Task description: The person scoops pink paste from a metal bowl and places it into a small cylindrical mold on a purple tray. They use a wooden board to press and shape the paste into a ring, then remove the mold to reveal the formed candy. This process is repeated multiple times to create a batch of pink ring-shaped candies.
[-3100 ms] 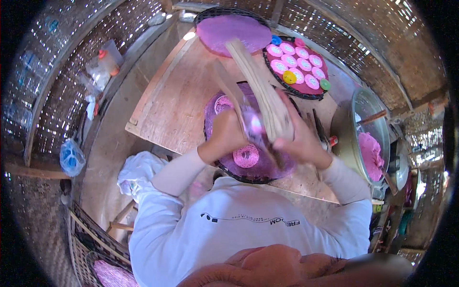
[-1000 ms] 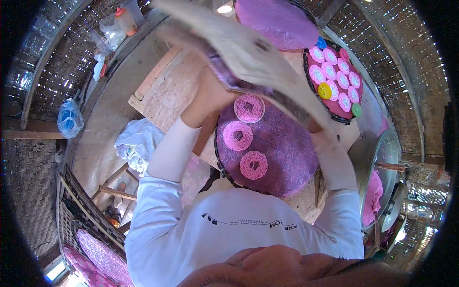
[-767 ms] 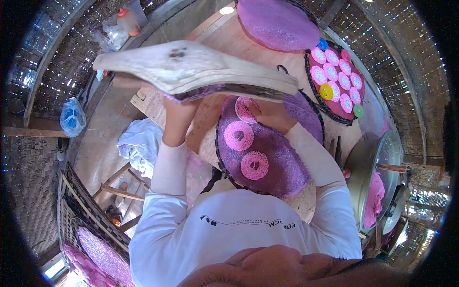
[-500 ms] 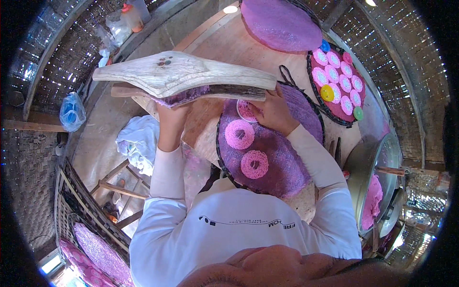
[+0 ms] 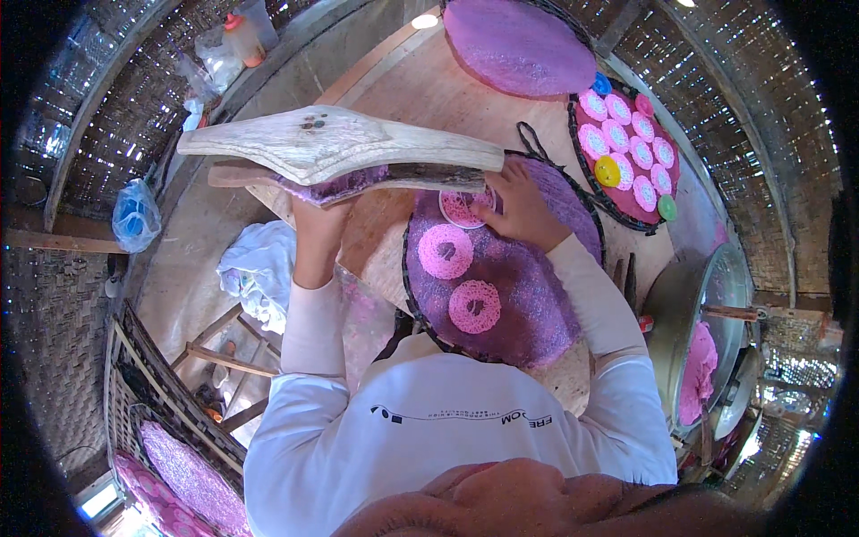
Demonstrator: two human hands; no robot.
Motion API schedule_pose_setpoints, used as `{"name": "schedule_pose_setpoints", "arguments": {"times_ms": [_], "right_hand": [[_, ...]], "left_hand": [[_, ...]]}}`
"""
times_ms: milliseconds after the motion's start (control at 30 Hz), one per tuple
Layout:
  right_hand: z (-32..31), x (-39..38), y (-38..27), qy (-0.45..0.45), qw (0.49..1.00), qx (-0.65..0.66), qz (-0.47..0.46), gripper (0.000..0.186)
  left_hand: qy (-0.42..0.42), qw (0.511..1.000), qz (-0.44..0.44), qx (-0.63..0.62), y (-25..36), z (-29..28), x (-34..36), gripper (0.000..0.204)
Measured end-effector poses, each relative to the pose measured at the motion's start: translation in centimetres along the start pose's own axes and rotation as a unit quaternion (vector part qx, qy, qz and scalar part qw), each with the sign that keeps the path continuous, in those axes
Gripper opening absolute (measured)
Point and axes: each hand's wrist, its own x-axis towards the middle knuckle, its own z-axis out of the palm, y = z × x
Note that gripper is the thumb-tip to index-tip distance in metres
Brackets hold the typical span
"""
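The right hand (image 5: 526, 210) is spread, its thumb apart from its fingers, the thumb at the edge of a white ring (image 5: 459, 225) with pink strands (image 5: 461, 208) inside it. The right fingertips lie just below the right end of a wooden press (image 5: 340, 143); I cannot tell whether they touch it. The left hand (image 5: 319, 224) is directly under the press, which is raised above the table (image 5: 376, 242) and stretches to both sides of that hand; its fingers are hidden behind the wood, so I cannot tell how they close. The press has a pale upper bar and a darker lower one, with purple along the middle. Below the right thumb and to its left, a pink round (image 5: 437, 246) with a hole lies near the ring, and a second pink round (image 5: 463, 302) lies farther down. Both rest on a purple mat (image 5: 537, 309), which reaches under the right hand. Above the right fingers is a black loop (image 5: 532, 141). Up and to their right stands a tray (image 5: 646, 222) of pink and white cakes (image 5: 617, 134), with a yellow disc (image 5: 607, 170) among them. Farther above the fingers lies a purple sheet (image 5: 519, 45). Well to the right of the right hand is a pot (image 5: 662, 291) with pink dough (image 5: 698, 371) in it. Below the left hand and to its left hangs a white cloth (image 5: 259, 268).
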Motion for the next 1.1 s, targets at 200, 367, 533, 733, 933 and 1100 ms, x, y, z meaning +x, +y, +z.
{"name": "schedule_pose_setpoints", "arguments": {"times_ms": [200, 367, 533, 733, 933, 1100], "right_hand": [[-0.1, -0.9, 0.5, -0.08, 0.996, 0.036, -0.015, 0.098], [-0.3, -0.6, 0.9, -0.083, 0.995, 0.042, -0.02, 0.1], [-0.3, -0.9, 0.9, -0.082, 0.995, 0.048, -0.019, 0.099], [-1.3, -2.0, 0.8, -0.019, 0.98, 0.196, 0.036, 0.098], [-3.4, -8.5, -0.5, -0.04, 0.987, 0.093, 0.125, 0.099], [-1.1, -9.9, -2.2, -0.02, 0.988, 0.079, 0.13, 0.096]], "left_hand": [[0.009, 0.999, -0.014, -0.042, 0.7, 0.2, -0.1, 0.036], [-0.005, 0.997, -0.038, -0.069, 0.3, -0.2, -0.1, 0.037], [0.01, 0.994, -0.058, -0.093, 0.8, 0.2, -0.1, 0.034], [-0.027, 0.991, -0.062, -0.12, 1.1, 0.7, 0.3, 0.031], [-0.004, 0.991, -0.056, -0.119, 1.8, 1.5, -0.1, 0.029], [-0.059, 0.995, -0.047, -0.068, 1.8, 3.2, -0.6, 0.032]]}}
